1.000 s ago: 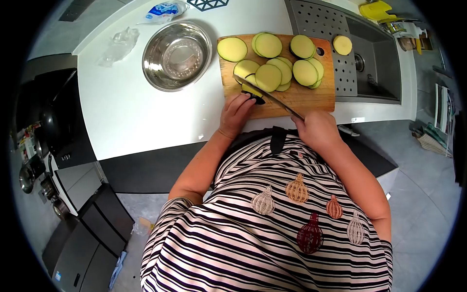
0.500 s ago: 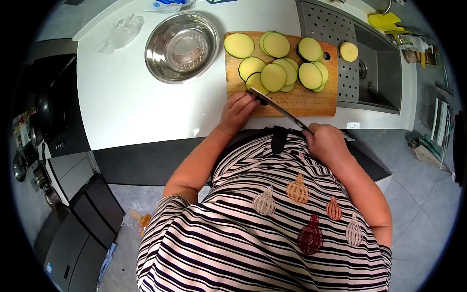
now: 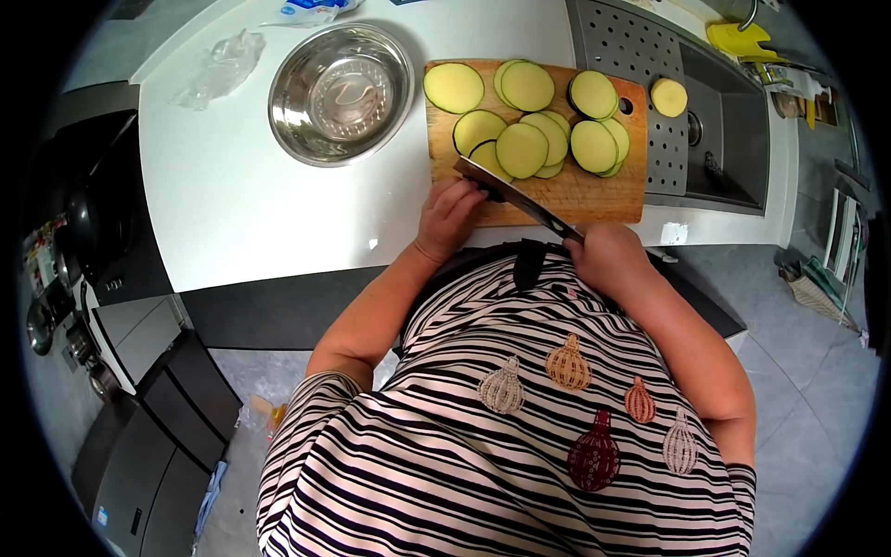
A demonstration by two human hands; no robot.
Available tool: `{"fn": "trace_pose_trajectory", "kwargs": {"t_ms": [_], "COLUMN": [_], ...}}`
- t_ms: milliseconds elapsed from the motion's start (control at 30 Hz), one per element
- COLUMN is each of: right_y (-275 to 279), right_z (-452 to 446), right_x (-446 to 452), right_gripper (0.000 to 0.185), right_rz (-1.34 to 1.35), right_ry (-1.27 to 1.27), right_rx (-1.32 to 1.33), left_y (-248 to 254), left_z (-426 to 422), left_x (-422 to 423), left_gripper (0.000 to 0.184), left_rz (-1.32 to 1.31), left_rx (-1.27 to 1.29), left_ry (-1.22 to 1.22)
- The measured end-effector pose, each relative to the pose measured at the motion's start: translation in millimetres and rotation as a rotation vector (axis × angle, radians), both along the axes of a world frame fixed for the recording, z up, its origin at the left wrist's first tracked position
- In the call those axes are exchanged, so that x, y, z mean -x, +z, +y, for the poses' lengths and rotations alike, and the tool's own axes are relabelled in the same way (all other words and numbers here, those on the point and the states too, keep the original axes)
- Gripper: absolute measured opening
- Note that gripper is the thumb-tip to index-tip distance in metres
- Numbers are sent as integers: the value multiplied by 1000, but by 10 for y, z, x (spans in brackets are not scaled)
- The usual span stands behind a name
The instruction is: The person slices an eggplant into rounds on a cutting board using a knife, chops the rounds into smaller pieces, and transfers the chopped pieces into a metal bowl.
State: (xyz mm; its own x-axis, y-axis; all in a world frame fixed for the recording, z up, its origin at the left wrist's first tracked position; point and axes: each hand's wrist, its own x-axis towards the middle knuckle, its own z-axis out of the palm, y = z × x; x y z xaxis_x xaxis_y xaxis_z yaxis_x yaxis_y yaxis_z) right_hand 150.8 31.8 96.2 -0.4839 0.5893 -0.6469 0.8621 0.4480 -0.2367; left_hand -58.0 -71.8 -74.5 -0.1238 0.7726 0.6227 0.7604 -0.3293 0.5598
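Observation:
My right hand (image 3: 611,260) is wrapped round the handle of a kitchen knife (image 3: 524,201). Its blade slants up and left across the near left part of a wooden cutting board (image 3: 594,197). At the board's near left edge, the bent fingers of my left hand (image 3: 449,215) press on a small dark-skinned vegetable piece (image 3: 495,194), mostly hidden by the blade and fingers. Just beyond the blade lie round vegetable slices (image 3: 522,150), pale yellow-green with dark green rims, overlapping in loose groups. One more slice (image 3: 454,88) rests at the far left corner.
Left of the board stands a steel bowl (image 3: 316,139), with a crumpled clear plastic bag (image 3: 219,70) behind it on the white counter (image 3: 213,195). To the right, a pale cut vegetable end (image 3: 668,97) sits on the perforated drainer (image 3: 661,153) beside the sink (image 3: 733,139).
My right hand has shifted a little left, bringing the knife with it, and the blade now shows more of its flat face. My left hand stays almost in place.

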Motion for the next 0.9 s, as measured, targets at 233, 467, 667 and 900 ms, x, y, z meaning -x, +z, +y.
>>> {"fn": "trace_pose_trajectory", "kwargs": {"t_ms": [233,467,667,900], "right_y": [22,-645,-686,-344], "right_z": [65,-81,-82,-107], "right_x": [91,339,293,204], "right_gripper": [30,21,25,32], "right_rz": [-38,18,92,191], "right_ry": [3,10,-12,-151], "right_rx": [35,20,-50,-55], "left_y": [-7,-81,47,-4], "left_z": [-7,-90,-67,-56], "left_x": [-17,14,-46,-29], "left_gripper": [38,37,31,35], "left_rz": [-13,-4,64,40], "left_rx": [15,55,32,12], "left_ry": [21,-22,12,0]}}
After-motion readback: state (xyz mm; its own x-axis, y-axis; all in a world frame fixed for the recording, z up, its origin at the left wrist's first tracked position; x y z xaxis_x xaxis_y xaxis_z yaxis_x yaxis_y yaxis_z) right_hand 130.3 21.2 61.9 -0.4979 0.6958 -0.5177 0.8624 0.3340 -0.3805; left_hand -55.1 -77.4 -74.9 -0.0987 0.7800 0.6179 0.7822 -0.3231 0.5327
